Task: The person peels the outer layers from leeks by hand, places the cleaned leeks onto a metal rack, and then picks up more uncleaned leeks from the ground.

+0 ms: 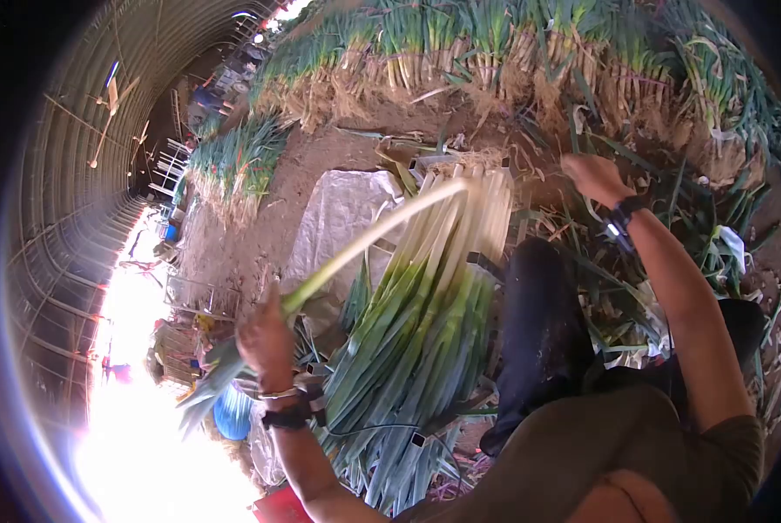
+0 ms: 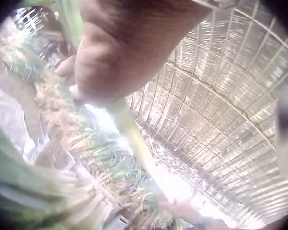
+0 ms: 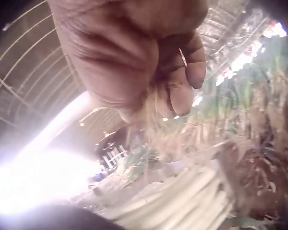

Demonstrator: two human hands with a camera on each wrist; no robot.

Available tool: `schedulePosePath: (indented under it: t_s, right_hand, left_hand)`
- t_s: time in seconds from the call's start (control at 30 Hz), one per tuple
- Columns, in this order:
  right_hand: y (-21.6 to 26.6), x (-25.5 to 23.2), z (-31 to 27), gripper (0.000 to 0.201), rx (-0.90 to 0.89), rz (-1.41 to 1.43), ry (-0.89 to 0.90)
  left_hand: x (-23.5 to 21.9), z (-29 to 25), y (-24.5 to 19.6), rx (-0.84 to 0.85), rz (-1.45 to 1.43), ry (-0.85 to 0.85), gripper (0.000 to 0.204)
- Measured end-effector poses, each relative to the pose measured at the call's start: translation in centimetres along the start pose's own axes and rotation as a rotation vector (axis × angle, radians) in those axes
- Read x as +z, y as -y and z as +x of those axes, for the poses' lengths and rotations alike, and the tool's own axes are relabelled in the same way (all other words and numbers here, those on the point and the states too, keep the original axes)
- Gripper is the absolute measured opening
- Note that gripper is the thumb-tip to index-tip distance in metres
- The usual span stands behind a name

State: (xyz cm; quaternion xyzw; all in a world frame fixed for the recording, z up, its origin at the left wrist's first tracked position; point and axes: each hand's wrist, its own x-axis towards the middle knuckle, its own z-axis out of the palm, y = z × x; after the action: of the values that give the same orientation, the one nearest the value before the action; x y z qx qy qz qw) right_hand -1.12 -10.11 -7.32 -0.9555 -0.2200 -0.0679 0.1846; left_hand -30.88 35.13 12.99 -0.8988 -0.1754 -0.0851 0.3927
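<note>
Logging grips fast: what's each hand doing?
Left hand: grips a leek stalk.
Right hand: closed on a tuft of dry roots.

Leek (image 1: 382,228): long, white shaft, green leaves, held slanting above the stack. Dry roots (image 3: 151,117): straw-coloured tuft, pinched off in fingers, well apart from it.

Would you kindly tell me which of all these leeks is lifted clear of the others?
The single leek gripped by the left hand: it slants above the stacked pile of leeks, which lie flat.
</note>
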Motion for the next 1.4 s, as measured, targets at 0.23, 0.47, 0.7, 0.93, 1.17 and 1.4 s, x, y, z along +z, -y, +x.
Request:
schedulePosePath:
  t_s: [0.23, 0.47, 0.7, 0.93, 1.17, 1.4]
  right_hand:
    - [-11.1, 7.0, -6.4, 0.03, 0.126, -0.008, 0.288]
    - [-16.8, 17.2, -11.9, 0.043, 0.038, 0.209, 0.381]
    - [-15.1, 14.4, -14.7, 0.038, 0.328, 0.239, 0.461]
    - [-14.1, 15.3, -16.2, 0.038, 0.292, 0.421, 0.348]
    - [-13.4, 17.4, -16.8, 0.035, 0.252, 0.331, 0.49]
    - [-12.6, 16.4, -17.9, 0.03, 0.255, 0.309, 0.447]
  left_hand:
    - [0.4, 0.1, 2.8, -0.038, 0.056, 0.118, 0.036]
    - [11.3, 0.6, -7.8, 0.355, -0.513, 0.184, 0.038]
    - [14.3, 4.6, -13.9, 0.337, -0.55, 0.511, 0.045]
    - [17.8, 4.7, -15.0, 0.309, -0.595, 0.634, 0.043]
    - [22.4, 4.0, -17.1, 0.479, -0.547, 0.399, 0.043]
    - [21.9, 4.5, -18.8, 0.344, -0.64, 0.428, 0.041]
